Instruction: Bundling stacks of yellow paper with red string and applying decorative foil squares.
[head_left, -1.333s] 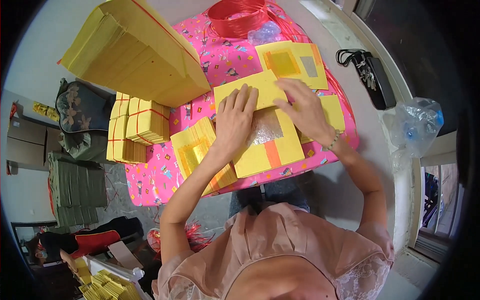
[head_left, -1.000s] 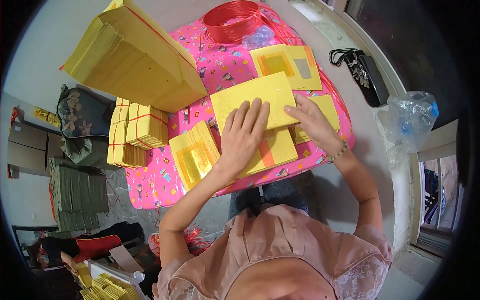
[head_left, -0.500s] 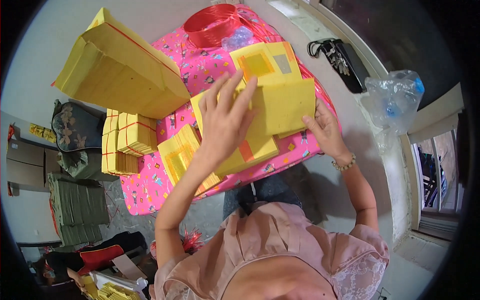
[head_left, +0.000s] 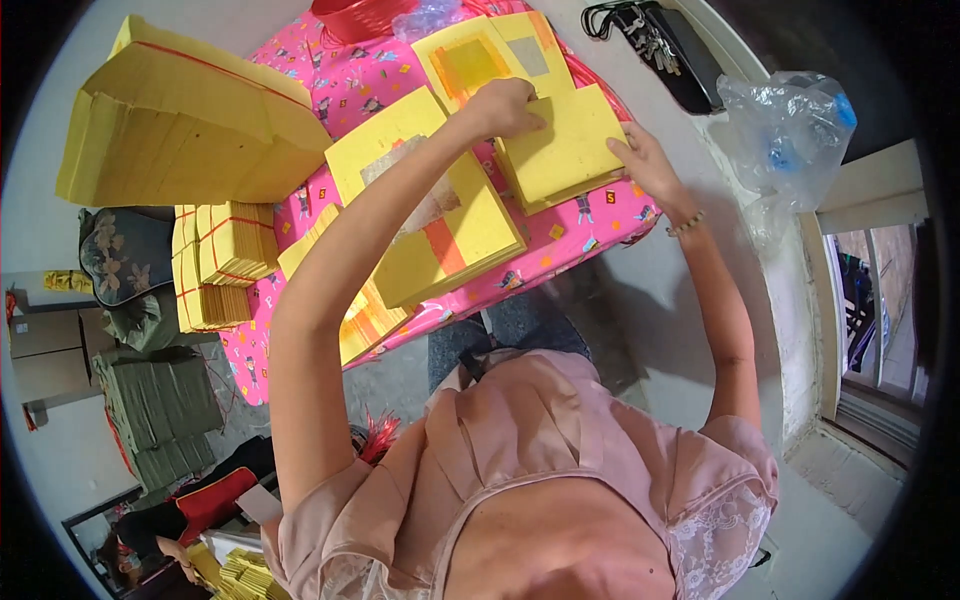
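Observation:
A small stack of yellow paper sheets lies on the pink patterned tablecloth. At its far left corner, my left hand is closed with fingers curled over the sheet's edge. My right hand pinches the right edge, thumb on top and fingers beneath. Left of this stack, partly under my left forearm, sits a larger yellow paper stack with silver and orange patches. Beyond my left hand lies yellow paper with an orange and gold square. Another gold-patched stack is partly hidden by my left arm.
A tall wrapped yellow paper block and several red-tied bundles stand at left. Red strapping coils at the back. A black pouch with keys and a clear plastic bag rest on the right ledge. Another person handles yellow paper at lower left.
My left hand has gone from open above the sheets to curled at the far left corner. The yellow sheet, formerly raised across the other paper, now lies on the right-hand stack.

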